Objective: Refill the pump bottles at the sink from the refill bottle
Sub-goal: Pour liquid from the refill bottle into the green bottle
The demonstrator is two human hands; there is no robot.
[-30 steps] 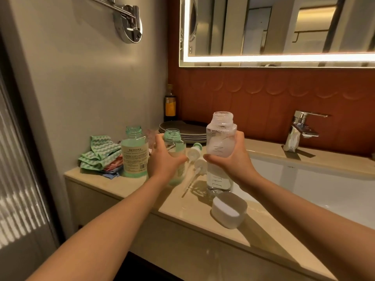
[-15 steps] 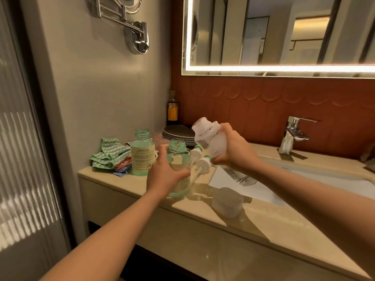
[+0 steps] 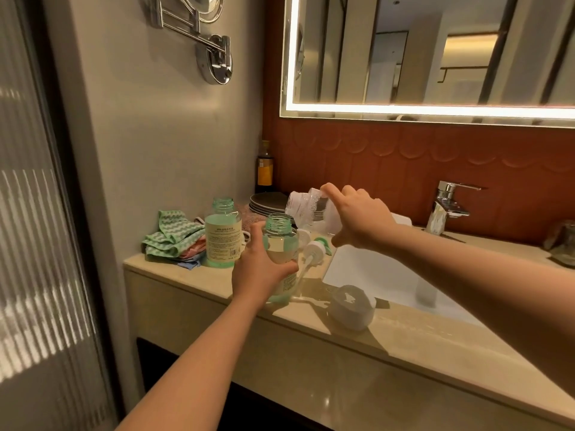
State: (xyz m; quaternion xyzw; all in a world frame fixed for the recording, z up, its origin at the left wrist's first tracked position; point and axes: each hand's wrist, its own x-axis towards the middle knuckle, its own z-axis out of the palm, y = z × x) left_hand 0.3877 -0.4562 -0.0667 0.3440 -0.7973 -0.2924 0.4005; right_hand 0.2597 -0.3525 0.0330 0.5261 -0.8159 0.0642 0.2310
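My left hand (image 3: 259, 269) grips an open green-tinted pump bottle (image 3: 279, 241) standing on the beige counter (image 3: 389, 334). My right hand (image 3: 357, 220) holds the clear refill bottle (image 3: 306, 209) tipped almost level, its mouth pointing left just above the pump bottle's neck. A second open green pump bottle (image 3: 222, 233) stands to the left by the cloths. Two removed pump heads (image 3: 314, 248) with white tubes lie just behind the held bottle. The refill bottle's white cap (image 3: 351, 306) sits upside down near the counter's front edge.
Folded green and pink cloths (image 3: 169, 236) lie at the counter's left end by the wall. A stack of dark plates (image 3: 267, 202) and a dark bottle (image 3: 264, 169) stand in the back corner. The white basin (image 3: 379, 275) and chrome tap (image 3: 446, 206) are to the right.
My right hand has tipped the refill bottle from upright to nearly level and brought its mouth over the pump bottle that my left hand holds.
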